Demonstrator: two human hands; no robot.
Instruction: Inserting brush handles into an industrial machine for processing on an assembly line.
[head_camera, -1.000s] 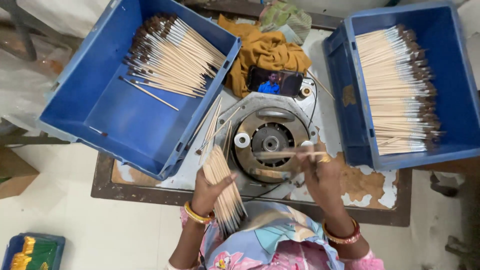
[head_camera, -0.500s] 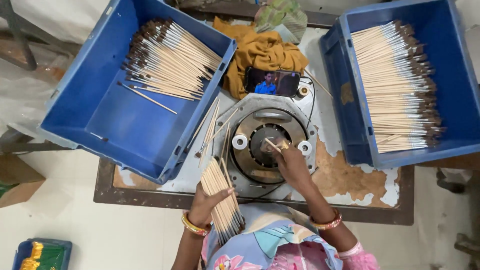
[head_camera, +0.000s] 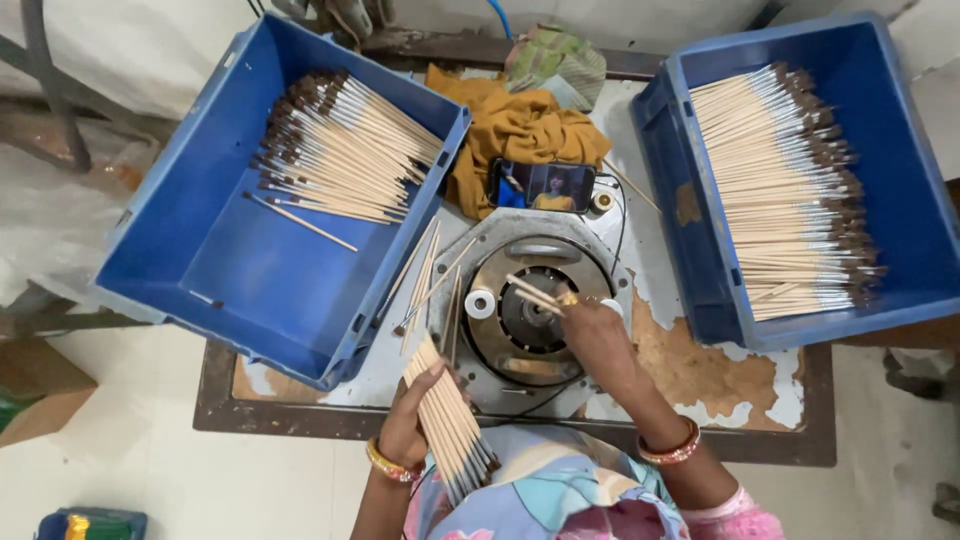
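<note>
Now left hand (head_camera: 408, 425) gripping brush bundle (head_camera: 450, 425), right hand (head_camera: 597, 335) holding brush (head_camera: 532, 293)

Just one cam here, head-mounted, looking pretty much straight down over the bench (head_camera: 300, 410). Top of frame is the far side, bottom is the wearer's own lap and patterned clothing (head_camera: 560, 495). It sits fairly high, so the whole worktop fits: left blue crate (head_camera: 230, 280) and right blue crate (head_camera: 900, 200) both nearly complete, round metal machine (head_camera: 530, 300) approx dead centre. Floor shows along the left and bottom edges, so it's not a close-up. Left hand (head_camera: 410, 420) and right hand (head_camera: 600, 340) come in from the bottom, w/ forearms visible. No 2nd view, so no overlap to compare.
</note>
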